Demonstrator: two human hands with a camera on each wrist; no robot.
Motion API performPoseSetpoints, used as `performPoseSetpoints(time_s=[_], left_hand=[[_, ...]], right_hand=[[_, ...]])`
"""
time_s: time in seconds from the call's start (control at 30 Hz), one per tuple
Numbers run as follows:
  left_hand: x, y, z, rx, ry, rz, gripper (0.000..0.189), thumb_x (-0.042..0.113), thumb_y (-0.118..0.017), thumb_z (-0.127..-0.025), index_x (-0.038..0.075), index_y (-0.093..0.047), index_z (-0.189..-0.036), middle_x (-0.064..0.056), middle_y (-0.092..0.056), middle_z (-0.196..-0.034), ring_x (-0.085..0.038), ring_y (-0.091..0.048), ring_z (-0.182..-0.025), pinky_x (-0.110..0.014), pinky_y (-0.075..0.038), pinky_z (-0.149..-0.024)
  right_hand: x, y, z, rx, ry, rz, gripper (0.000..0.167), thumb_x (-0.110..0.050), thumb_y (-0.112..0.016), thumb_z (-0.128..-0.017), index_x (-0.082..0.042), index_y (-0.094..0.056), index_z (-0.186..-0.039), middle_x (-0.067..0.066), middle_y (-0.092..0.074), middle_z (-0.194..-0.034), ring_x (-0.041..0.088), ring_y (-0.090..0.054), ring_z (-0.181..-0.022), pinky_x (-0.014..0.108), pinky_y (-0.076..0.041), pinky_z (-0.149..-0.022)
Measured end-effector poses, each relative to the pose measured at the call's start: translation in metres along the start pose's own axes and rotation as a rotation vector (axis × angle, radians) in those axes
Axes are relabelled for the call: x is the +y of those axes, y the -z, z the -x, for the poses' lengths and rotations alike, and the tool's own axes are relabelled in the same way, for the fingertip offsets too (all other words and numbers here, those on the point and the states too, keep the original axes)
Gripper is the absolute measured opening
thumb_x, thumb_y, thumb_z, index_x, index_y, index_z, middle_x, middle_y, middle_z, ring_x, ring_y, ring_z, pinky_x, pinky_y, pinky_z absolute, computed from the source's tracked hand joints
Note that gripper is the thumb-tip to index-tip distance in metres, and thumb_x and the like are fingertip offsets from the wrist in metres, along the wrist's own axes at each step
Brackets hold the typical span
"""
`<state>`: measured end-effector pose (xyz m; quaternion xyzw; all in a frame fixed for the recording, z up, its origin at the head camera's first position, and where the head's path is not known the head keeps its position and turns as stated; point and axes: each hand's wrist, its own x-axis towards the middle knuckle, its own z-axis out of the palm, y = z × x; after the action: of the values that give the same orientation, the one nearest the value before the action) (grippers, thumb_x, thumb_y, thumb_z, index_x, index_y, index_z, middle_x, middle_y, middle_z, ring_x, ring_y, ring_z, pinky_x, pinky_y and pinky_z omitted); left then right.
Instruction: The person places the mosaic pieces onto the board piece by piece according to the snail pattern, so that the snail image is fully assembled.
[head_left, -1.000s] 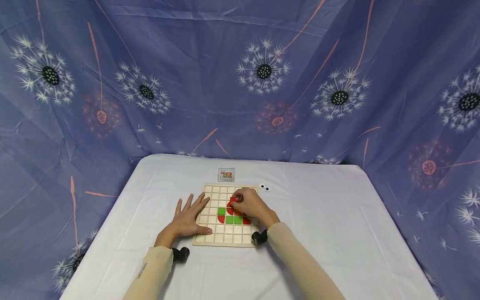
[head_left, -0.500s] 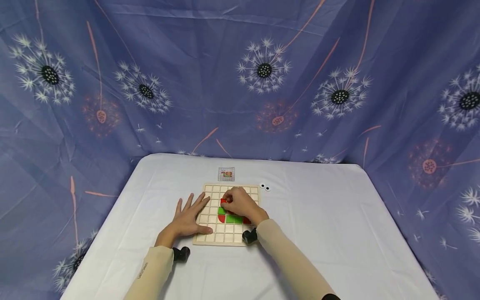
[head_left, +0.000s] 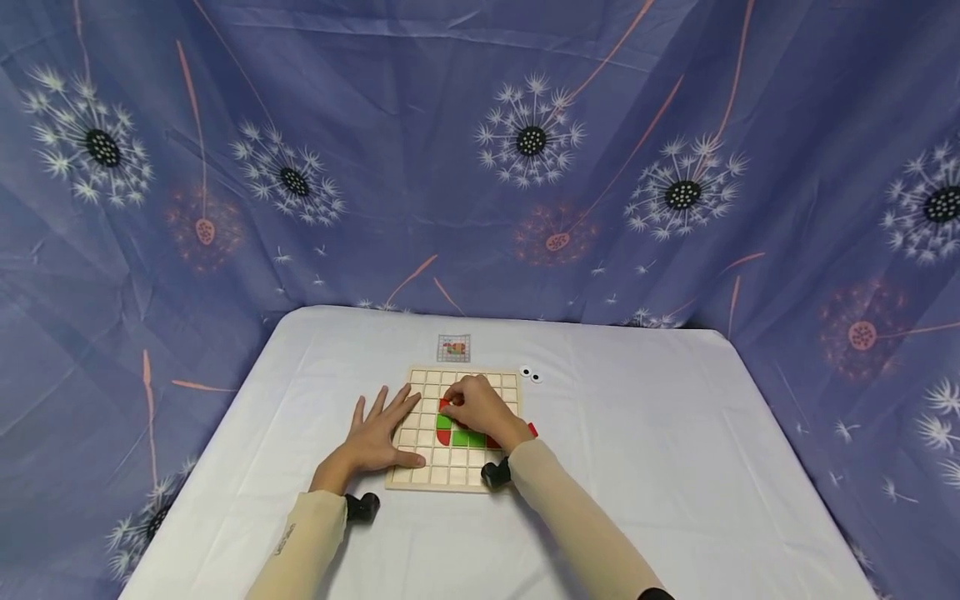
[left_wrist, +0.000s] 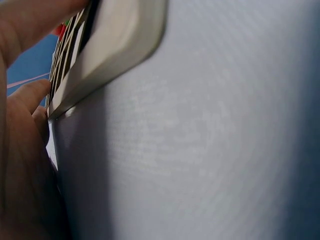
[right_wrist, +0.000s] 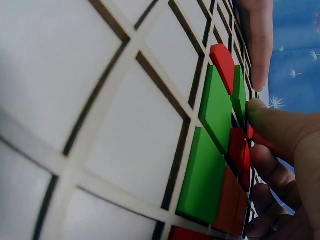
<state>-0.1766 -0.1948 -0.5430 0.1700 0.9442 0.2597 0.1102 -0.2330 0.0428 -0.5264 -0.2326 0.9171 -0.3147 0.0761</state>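
Observation:
A wooden grid board [head_left: 438, 476] lies on the table. My left hand [head_left: 377, 439] is spread over its left edge, fingers and thumb straight, the thumb resting on the lower left squares. Over the board's middle, my right hand [head_left: 483, 412] pinches a red tile [head_left: 445, 405] between thumb and fingers, at the square just above a green tile [head_left: 444, 422]. Below that sits a rounded red tile [head_left: 444, 437], with two green tiles [head_left: 468, 438] to its right. In the right wrist view an orange tile [right_wrist: 231, 202] lies beside the green ones. My right hand partly hides the other tiles.
Behind the board lies a small picture card [head_left: 454, 348] with a coloured grid pattern. Two googly-eye pieces [head_left: 531, 375] sit off the board's upper right corner. A red piece [head_left: 532, 430] shows past my right wrist. A patterned curtain [head_left: 480, 167] surrounds the white table [head_left: 637, 433].
My right hand has moved left across the board with the red tile, to the square above the green one, and is nearly still since half a second ago. My left hand stays put.

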Motion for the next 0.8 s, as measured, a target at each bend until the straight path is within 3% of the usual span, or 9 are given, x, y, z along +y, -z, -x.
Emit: performPoseSetpoints(time_s=[0.2,0.37,0.53,0.8], left_hand=[[0.001,0.001,0.000,-0.005,-0.001,0.003,0.119,0.067,-0.083,-0.069,0.020,-0.029,-0.164,-0.006,-0.014,-0.174,-0.046,-0.001,-0.159,-0.070,0.011,-0.122],[0.001,0.002,0.000,-0.003,0.003,0.012,0.119,0.065,-0.083,-0.069,0.019,-0.029,-0.164,-0.007,-0.014,-0.174,-0.047,-0.001,-0.159,-0.070,0.012,-0.122],[0.000,0.001,0.000,0.004,0.003,0.010,0.118,0.064,-0.084,-0.069,0.020,-0.029,-0.164,-0.006,-0.014,-0.174,-0.046,-0.001,-0.159,-0.069,0.012,-0.122],[0.000,-0.001,0.000,0.011,-0.002,0.016,0.119,0.063,-0.084,-0.068,0.020,-0.029,-0.164,-0.006,-0.014,-0.174,-0.045,-0.001,-0.159,-0.069,0.013,-0.122]], right_hand=[[0.004,0.002,0.006,0.029,0.023,-0.006,0.029,-0.027,-0.077,-0.094,-0.009,-0.077,-0.117,0.002,-0.074,-0.106,0.015,-0.063,-0.097,0.034,-0.053,-0.094],[0.009,0.006,0.021,0.090,0.000,-0.088,0.034,-0.026,-0.076,-0.093,-0.010,-0.075,-0.123,0.003,-0.073,-0.117,0.020,-0.062,-0.110,0.040,-0.052,-0.101],[0.013,0.013,0.045,0.179,-0.054,-0.161,0.039,-0.026,-0.078,-0.093,-0.009,-0.072,-0.128,0.005,-0.071,-0.122,0.023,-0.060,-0.114,0.045,-0.052,-0.102],[0.031,0.026,0.089,0.325,-0.138,-0.143,0.041,-0.022,-0.082,-0.088,-0.009,-0.072,-0.127,0.008,-0.072,-0.120,0.030,-0.059,-0.118,0.050,-0.050,-0.103]])
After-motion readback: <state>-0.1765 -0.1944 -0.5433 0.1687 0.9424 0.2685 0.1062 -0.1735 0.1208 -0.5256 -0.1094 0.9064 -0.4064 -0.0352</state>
